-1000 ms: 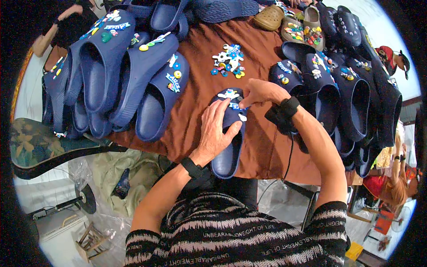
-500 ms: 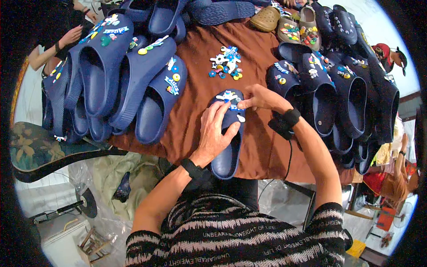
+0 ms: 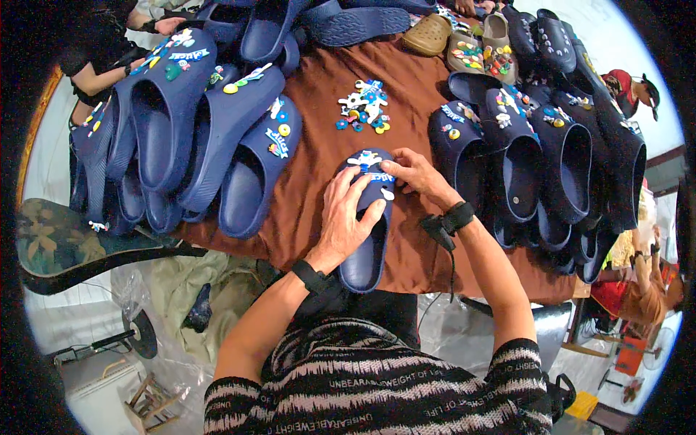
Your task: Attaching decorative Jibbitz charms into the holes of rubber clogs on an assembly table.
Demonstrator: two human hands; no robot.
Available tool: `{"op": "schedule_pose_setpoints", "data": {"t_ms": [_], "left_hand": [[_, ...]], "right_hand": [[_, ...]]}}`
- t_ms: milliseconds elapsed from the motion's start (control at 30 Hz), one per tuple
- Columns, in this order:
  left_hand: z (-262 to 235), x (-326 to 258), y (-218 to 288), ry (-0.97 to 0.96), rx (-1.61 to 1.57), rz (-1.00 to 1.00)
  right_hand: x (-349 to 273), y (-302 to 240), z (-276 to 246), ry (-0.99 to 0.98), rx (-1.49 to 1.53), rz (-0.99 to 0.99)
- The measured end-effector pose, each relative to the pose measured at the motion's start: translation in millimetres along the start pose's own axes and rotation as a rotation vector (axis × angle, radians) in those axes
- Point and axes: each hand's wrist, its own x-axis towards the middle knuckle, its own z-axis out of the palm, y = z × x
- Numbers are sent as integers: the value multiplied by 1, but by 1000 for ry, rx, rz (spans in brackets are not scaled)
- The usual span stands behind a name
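Observation:
A navy clog (image 3: 365, 262) lies on the brown cloth in front of me, toe pointing away. On its upper are a white figure charm (image 3: 366, 158), a blue-and-white banner charm and a small white oval one near the opening's edge. My left hand (image 3: 344, 221) grips the clog from the left, fingers on the upper and thumb by the opening. My right hand (image 3: 420, 177) closes on the upper's right side, its thumb and fingertips against the banner charm, partly covering it. Beyond the toe sits a pile of loose charms (image 3: 365, 106), white, blue and yellow.
Decorated navy clogs (image 3: 250, 185) stand stacked at the left, and more dark clogs (image 3: 522, 170) fill the right. Tan clogs (image 3: 428, 35) rest at the far edge. A cable (image 3: 452, 272) hangs from my right wrist. Another person's arm (image 3: 101, 78) reaches in at upper left.
My right hand has drawn slightly left and nearer, its fingers shifting over the banner charm. The left hand keeps its hold, and the clog has barely moved.

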Motion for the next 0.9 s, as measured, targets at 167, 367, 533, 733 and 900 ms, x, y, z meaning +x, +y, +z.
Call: {"op": "schedule_pose_setpoints", "data": {"t_ms": [167,367,533,733,900], "left_hand": [[-3,-11,-6,20,-148,-20],[-5,-25,-9,0,-132,-69],[-4,-27,-10,21,-133,-79],[-3,-26,-12,37,-141,-71],[-4,-26,-11,25,-136,-77]], "right_hand": [[31,1,-12,152,-94,-165],[89,19,-4,348,-504,-479],[99,15,1,257,-629,-417],[108,10,4,282,-643,-376],[115,14,4,388,-531,-301]]}}
